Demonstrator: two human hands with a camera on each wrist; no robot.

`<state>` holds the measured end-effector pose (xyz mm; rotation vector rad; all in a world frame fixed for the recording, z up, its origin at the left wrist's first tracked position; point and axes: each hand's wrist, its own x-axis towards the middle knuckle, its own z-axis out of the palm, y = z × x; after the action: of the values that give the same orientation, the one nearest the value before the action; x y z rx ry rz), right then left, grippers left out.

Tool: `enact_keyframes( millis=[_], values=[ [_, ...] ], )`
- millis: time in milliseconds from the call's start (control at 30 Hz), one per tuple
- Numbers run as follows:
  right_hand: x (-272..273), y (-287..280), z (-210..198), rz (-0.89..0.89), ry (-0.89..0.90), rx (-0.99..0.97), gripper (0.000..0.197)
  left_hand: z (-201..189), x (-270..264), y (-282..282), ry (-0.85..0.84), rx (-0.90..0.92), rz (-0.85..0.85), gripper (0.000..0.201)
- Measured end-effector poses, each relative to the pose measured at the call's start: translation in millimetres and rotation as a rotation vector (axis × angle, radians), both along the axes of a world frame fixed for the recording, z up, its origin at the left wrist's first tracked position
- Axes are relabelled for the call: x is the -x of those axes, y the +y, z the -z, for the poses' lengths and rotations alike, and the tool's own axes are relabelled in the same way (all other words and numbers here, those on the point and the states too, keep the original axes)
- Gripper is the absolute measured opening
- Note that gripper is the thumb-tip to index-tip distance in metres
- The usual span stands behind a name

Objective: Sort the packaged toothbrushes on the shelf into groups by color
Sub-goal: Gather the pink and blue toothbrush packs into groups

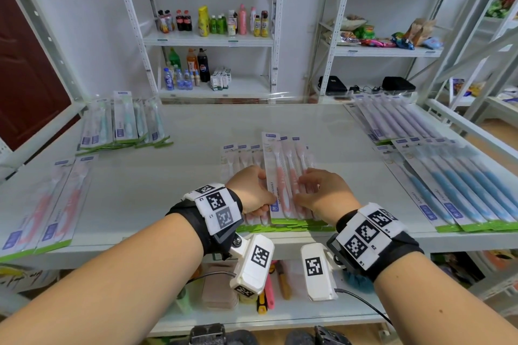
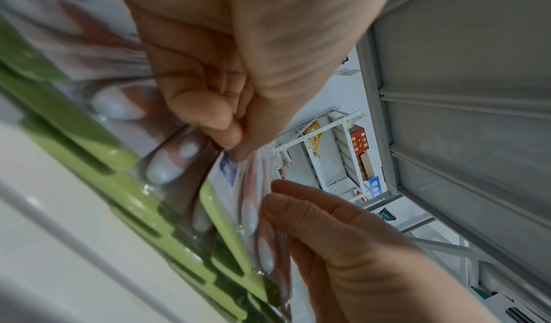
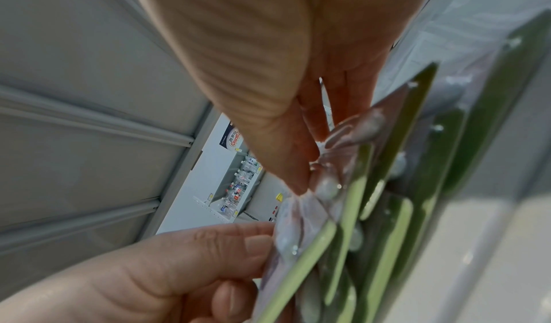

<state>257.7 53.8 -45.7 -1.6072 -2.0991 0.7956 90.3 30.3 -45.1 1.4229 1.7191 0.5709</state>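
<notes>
- Left hand [image 1: 252,190] pinches the near left edge of the top pink toothbrush pack [image 1: 280,176], thumb on top and fingers curled under; the pack is tilted up off the pink stack [image 1: 244,159] at the front middle of the shelf [image 1: 196,126]
- Right hand [image 1: 319,193] lies on the same pack with fingers spread nearly straight over the blister, pressing rather than gripping
- Other groups on the shelf: green packs [image 1: 123,123] back left, purple packs [image 1: 392,120] back right, blue packs [image 1: 459,190] front right, two more pink packs [image 1: 53,202] front left
- Judgement: step in hand is squaring this pack onto the pink stack
- To do it well: line the green bottom strips up flush, lower flat, keep right fingers steadying so the slick blisters below do not slide
- Likely next: fetch the two stray pink packs
</notes>
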Motion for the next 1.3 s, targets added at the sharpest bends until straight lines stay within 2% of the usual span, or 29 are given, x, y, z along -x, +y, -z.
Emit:
enact_keyframes(
  millis=[133, 200, 300, 433, 467, 567, 700, 767, 867, 933, 1167, 1300],
  values=[
    [0.1, -0.2, -0.3, 0.004, 0.007, 0.016, 0.045, -4.3, -1.0, -1.4, 0.056, -0.014, 0.022, 0.016],
    [0.5, -0.4, -0.8, 0.000, 0.009, 0.021, 0.046, -7.2, -1.5, -2.9, 0.073, -0.001, 0.052, 0.007],
    [0.7, -0.7, -1.4, 0.001, 0.009, 0.021, 0.047, -10.1, -2.5, -4.0, 0.093, 0.025, 0.059, 0.013],
    [1.4, -2.4, -2.1, 0.004, 0.018, 0.026, 0.046, -13.7, -5.0, -6.3, 0.133, 0.024, 0.055, 0.005],
    [1.8, -3.1, -2.3, 0.004, 0.016, 0.027, 0.046, -13.4, -5.2, -6.7, 0.140, 0.019, 0.050, 0.010],
    [3.3, -4.2, -2.7, 0.020, 0.011, 0.032, 0.047, -12.9, -4.7, -7.4, 0.130, 0.018, 0.052, 0.016],
    [5.4, -6.7, -4.5, 0.046, 0.055, 0.037, 0.049, -15.4, 1.7, -13.0, 0.052, 0.010, 0.069, 0.004],
    [8.2, -7.8, -7.0, 0.067, 0.081, 0.025, 0.047, -16.2, 8.1, -16.4, 0.056, -0.029, 0.035, 0.013],
    [19.3, -8.4, -13.4, 0.069, 0.100, -0.014, 0.044, -16.7, 21.9, -21.8, 0.093, -0.074, -0.045, 0.048],
    [32.9, -7.5, -18.4, 0.048, 0.123, -0.031, 0.042, -16.3, 34.9, -26.2, 0.048, -0.100, -0.096, 0.057],
    [100.9, -15.7, -27.5, -0.106, 0.151, -0.056, 0.040, -14.4, 100.6, -55.5, -0.068, -0.217, -0.320, 0.045],
    [154.0, -29.3, -23.8, -0.189, 0.163, -0.024, 0.037, -10.2, 155.4, -81.2, -0.006, -0.284, -0.472, 0.038]
  ],
)
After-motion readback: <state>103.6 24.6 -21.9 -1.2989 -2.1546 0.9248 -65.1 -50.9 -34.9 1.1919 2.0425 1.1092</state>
